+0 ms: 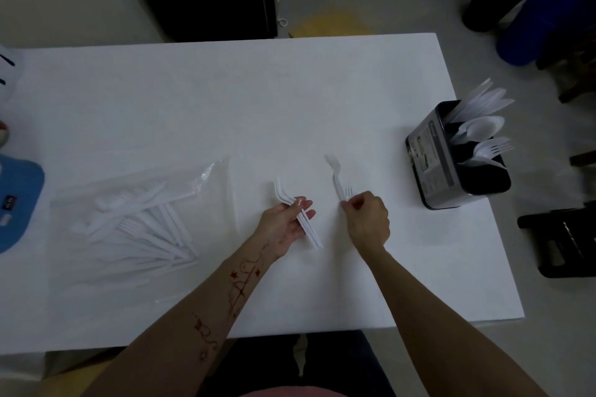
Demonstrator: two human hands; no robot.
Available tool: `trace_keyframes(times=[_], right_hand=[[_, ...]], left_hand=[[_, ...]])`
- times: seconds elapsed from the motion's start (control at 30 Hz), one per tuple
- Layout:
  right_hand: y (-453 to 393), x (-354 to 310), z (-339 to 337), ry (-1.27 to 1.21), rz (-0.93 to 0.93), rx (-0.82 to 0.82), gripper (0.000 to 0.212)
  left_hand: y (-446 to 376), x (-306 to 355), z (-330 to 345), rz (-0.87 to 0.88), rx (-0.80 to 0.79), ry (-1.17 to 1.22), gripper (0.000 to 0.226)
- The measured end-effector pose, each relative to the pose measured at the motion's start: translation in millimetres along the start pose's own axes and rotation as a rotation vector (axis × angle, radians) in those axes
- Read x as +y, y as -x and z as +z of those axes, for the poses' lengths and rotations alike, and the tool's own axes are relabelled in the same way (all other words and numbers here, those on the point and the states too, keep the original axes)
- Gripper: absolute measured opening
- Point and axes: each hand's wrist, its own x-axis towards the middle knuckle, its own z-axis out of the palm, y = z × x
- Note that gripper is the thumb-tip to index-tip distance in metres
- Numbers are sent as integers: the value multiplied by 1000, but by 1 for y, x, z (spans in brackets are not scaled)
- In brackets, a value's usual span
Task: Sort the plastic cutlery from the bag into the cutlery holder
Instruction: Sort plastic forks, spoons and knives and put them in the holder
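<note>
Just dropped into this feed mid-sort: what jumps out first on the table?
The two hands at the near centre: the left hand grips a small bundle of white cutlery, the right hand pinches a couple of pieces. At the right edge stands the dark cutlery holder, already holding knives, spoons and forks. On the left lies the clear bag with a pile of cutlery.

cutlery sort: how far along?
Partly done. The cutlery holder already has knives, spoons and forks standing in separate compartments. In hand: the left hand holds a small bundle of cutlery; the right hand pinches another piece. Left: a sizeable pile in the plastic bag.
</note>
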Motion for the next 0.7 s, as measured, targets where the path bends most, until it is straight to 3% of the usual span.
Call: trace_keyframes(times=[0.13, 0.27, 0.4, 0.6, 0.7], right_hand=[[14, -3, -9, -384, 9, -101, 15], [32, 2, -16, -701, 124, -433, 11], [38, 10, -18, -730, 185, -525, 10], [35, 8, -21, -610, 99, -543, 7], [32, 11, -21, -454, 37, -390, 9]], left_hand=[[0, 1, -1, -8, -11, -43, 16], [-2, 1, 2, -2, -16, -21, 26], [-1, 2, 2, 2, -24, -38, 26], [-2, -4, 3, 6, -56, -32, 27], [-4, -5, 4, 16, -37, -1, 21]])
